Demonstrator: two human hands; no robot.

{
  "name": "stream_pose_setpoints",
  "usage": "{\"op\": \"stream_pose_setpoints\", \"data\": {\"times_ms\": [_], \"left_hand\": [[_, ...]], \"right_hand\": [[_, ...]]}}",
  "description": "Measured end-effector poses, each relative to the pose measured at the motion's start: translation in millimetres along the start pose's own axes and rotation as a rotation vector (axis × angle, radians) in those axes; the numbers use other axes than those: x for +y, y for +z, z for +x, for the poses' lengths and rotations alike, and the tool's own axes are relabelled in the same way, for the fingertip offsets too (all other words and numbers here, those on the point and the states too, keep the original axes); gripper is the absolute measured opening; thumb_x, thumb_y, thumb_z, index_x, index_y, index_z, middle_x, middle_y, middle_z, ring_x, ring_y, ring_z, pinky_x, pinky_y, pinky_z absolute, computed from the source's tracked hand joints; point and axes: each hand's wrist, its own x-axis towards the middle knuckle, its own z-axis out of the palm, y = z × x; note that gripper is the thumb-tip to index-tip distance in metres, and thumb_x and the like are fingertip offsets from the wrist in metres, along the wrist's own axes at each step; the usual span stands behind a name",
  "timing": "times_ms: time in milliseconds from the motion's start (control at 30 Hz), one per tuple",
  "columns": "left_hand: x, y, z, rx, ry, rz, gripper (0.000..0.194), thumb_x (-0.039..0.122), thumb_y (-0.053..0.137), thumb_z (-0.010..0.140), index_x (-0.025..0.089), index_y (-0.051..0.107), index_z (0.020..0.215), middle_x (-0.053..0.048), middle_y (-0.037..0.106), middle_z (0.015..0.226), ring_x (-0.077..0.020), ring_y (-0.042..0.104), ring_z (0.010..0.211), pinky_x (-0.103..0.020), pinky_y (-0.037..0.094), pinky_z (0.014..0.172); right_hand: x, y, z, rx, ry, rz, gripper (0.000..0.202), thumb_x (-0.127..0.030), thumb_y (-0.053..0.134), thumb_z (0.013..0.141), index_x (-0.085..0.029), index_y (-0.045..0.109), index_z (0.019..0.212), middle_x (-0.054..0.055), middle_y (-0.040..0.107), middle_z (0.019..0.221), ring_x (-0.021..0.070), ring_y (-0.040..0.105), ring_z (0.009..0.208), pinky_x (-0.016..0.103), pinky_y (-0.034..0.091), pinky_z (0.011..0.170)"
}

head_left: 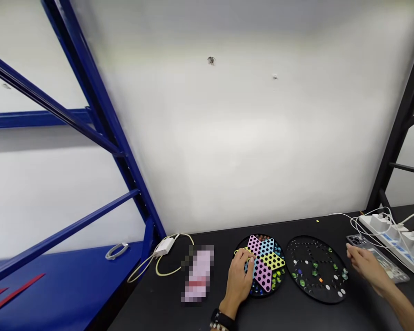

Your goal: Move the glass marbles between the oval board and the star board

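Observation:
A round board [264, 271] with a pink, blue and yellow star full of black holes lies on the black table; coloured marbles fill its rim sections. My left hand [239, 276] rests over its left side with fingers bent together, and what they may pinch is too small to make out. Right of it lies a black round tray [317, 292] with scattered green marbles, white discs and an orange piece. My right hand [365, 266] hovers just beyond the tray's right edge, fingers pressed together; anything between them cannot be made out.
A power strip [393, 239] with white plugs and cables runs along the right side, beside a clear case [389, 266]. At left are a white adapter [164, 247] with a cable and a pixelated pink item [199, 274]. Blue metal frame bars [127, 170] stand farther left.

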Motion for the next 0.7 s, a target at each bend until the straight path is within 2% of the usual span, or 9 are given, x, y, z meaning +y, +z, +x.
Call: {"op": "stream_pose_setpoints", "data": {"times_ms": [100,200,267,367,433,567,700], "left_hand": [[0.5,0.2,0.1,0.003,-0.002,-0.004,0.033,0.040,0.035,0.103,0.025,0.063,0.091,-0.005,0.066,0.098,-0.0231,0.065,0.092,-0.037,0.053,0.085],[2.1,0.0,0.2,0.002,-0.001,-0.012,0.034,0.040,0.036,0.103,0.025,0.063,0.090,-0.005,0.066,0.097,-0.0229,0.065,0.092,-0.037,0.052,0.085],[2.7,-0.1,0.2,-0.004,-0.003,-0.017,0.034,0.040,0.036,0.103,0.025,0.063,0.089,-0.005,0.066,0.097,-0.0230,0.064,0.093,-0.037,0.052,0.086],[2.5,0.0,-0.1,-0.014,-0.008,-0.023,0.036,0.040,0.034,0.104,0.025,0.063,0.090,-0.005,0.065,0.098,-0.0231,0.064,0.094,-0.037,0.052,0.087],[2.2,-0.1,-0.2,-0.020,-0.010,-0.028,0.037,0.040,0.032,0.105,0.025,0.063,0.090,-0.006,0.065,0.098,-0.0230,0.064,0.094,-0.038,0.051,0.087],[2.7,-0.5,-0.3,-0.021,-0.014,-0.036,0.039,0.039,0.031,0.105,0.024,0.063,0.090,-0.006,0.065,0.097,-0.0227,0.063,0.093,-0.038,0.051,0.087],[4.4,-1.4,-0.7,-0.018,-0.016,-0.038,0.039,0.039,0.030,0.105,0.024,0.063,0.090,-0.006,0.065,0.098,-0.0226,0.063,0.093,-0.037,0.051,0.086]], "right_hand": [[3.4,-3.9,4.7,-0.012,-0.153,-0.292,0.045,-0.064,0.058,0.077,-0.024,0.051,0.058,-0.002,0.044,0.054,0.0162,0.042,0.054,0.030,0.034,0.053],[9.7,-5.8,4.4,-0.057,-0.205,-0.407,0.036,-0.058,0.053,0.081,-0.025,0.055,0.066,0.001,0.058,0.064,0.0213,0.054,0.065,0.033,0.041,0.063],[16.2,-7.3,1.6,-0.066,-0.202,-0.535,0.028,-0.053,0.050,0.084,-0.027,0.056,0.074,0.001,0.062,0.067,0.0232,0.058,0.066,0.034,0.043,0.066],[26.7,-6.3,-6.4,-0.077,-0.183,-0.689,0.021,-0.048,0.052,0.085,-0.030,0.056,0.078,0.000,0.060,0.061,0.0241,0.060,0.060,0.033,0.041,0.061],[32.4,-1.6,-14.5,-0.069,-0.223,-0.769,0.018,-0.046,0.053,0.087,-0.030,0.055,0.077,0.000,0.060,0.060,0.0242,0.061,0.057,0.032,0.039,0.058],[39.6,14.3,-34.4,0.007,-0.279,-0.927,0.020,-0.040,0.040,0.094,-0.029,0.054,0.086,0.001,0.058,0.057,0.0269,0.062,0.051,0.032,0.032,0.053],[45.0,25.2,-46.4,0.063,-0.348,-1.252,0.023,-0.033,0.031,0.098,-0.025,0.052,0.093,0.002,0.059,0.056,0.0315,0.067,0.054,0.031,0.029,0.052]]}}
